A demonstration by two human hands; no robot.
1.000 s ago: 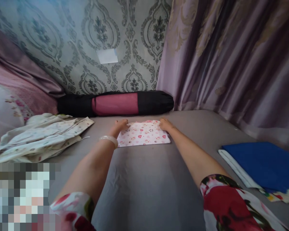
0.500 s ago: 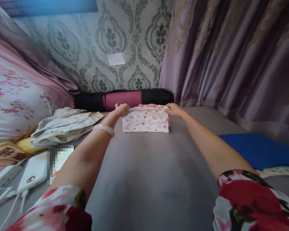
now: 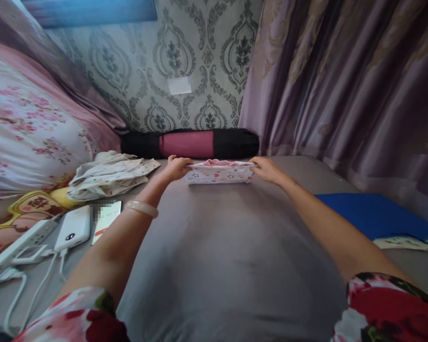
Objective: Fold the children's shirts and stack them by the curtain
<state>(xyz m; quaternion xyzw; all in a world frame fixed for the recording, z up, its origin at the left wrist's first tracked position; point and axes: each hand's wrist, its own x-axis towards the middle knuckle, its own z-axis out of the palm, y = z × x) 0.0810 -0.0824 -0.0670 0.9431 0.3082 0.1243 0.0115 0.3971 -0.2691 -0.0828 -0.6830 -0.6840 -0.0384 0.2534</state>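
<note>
A folded white cloth with pink hearts and small flowers hangs in front of me, just above or against the grey sheet; I cannot tell whether its lower edge touches. Its pink inner layer shows along the top. My left hand pinches the upper left corner, with a pale bangle on that wrist. At the upper right corner, my right hand grips the cloth the same way. The fingertips of both hands are partly hidden by the fabric.
A black and pink roll lies along the wall. On the left are a crumpled pale garment, a white power bank, a phone and a power strip with cables. A blue flat item lies right.
The cloth's visible front has become shorter and tilted, its top edge lower. Both hands still hold its corners. The view has shifted slightly to the left.
</note>
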